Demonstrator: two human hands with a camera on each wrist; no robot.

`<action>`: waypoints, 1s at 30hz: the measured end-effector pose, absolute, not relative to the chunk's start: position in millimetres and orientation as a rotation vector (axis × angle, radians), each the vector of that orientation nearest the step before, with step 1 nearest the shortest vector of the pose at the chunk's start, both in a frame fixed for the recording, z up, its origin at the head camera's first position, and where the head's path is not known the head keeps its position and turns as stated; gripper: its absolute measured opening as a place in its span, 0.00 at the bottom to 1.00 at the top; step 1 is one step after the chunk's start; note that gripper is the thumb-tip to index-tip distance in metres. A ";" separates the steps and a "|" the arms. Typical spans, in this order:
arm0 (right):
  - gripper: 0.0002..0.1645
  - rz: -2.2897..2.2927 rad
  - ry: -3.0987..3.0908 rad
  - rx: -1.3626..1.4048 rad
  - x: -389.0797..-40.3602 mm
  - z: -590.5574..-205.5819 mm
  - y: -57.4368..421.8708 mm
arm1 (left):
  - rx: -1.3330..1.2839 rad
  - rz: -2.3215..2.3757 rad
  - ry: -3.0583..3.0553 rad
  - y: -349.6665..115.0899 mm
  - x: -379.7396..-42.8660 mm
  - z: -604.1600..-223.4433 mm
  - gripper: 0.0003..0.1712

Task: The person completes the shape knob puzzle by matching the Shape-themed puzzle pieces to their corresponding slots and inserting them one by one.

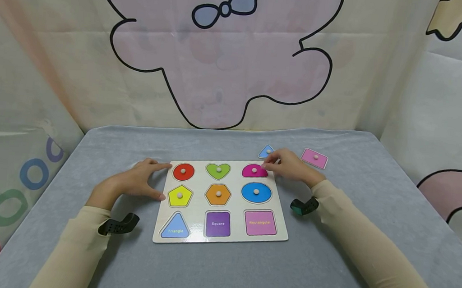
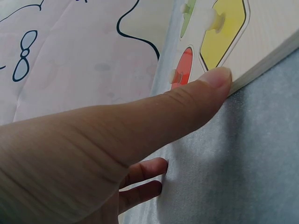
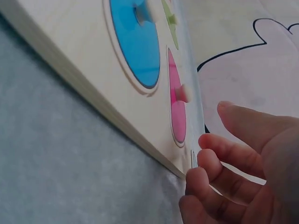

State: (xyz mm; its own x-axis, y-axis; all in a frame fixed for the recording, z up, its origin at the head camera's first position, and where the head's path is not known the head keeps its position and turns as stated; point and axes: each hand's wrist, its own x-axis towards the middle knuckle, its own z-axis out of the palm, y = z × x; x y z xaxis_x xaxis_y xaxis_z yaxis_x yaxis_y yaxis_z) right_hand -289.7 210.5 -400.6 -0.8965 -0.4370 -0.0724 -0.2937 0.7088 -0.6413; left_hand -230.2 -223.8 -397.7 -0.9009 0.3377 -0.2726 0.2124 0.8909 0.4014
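A wooden shape-puzzle board (image 1: 199, 184) lies on the table. Knobbed pieces fill its upper two rows: red circle (image 1: 189, 173), green heart (image 1: 212, 169), magenta semicircle (image 1: 247, 170), yellow pentagon (image 1: 173, 198), orange hexagon (image 1: 212, 199) and blue oval (image 1: 265, 194). My left hand (image 1: 136, 179) rests at the board's left edge, thumb and forefinger spread, with the thumb on the edge beside the pentagon. Over the far right corner, by the semicircle, my right hand (image 1: 290, 166) has loosely bent fingers, thumb apart, holding nothing. Beyond it lies a blue triangle piece (image 1: 263, 153), partly hidden.
The board's near row shows printed recesses: triangle (image 1: 176, 223), square (image 1: 218, 231) and rectangle (image 1: 260, 228). A pink rectangle piece (image 1: 310, 158) with a knob lies behind the right hand. Grey cloth covers the table (image 1: 220, 274); a printed curtain (image 1: 219, 84) hangs behind.
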 end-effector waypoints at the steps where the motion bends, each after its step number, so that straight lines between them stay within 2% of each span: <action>1: 0.15 -0.968 2.699 -0.578 -291.2 -400.9 210.8 | 0.410 0.523 2.721 -223.8 -230.1 -397.6 0.60; 30: 0.21 -1.171 2.732 -0.351 -321.8 -399.8 214.3 | 0.420 0.523 2.727 -223.5 -228.1 -397.2 0.59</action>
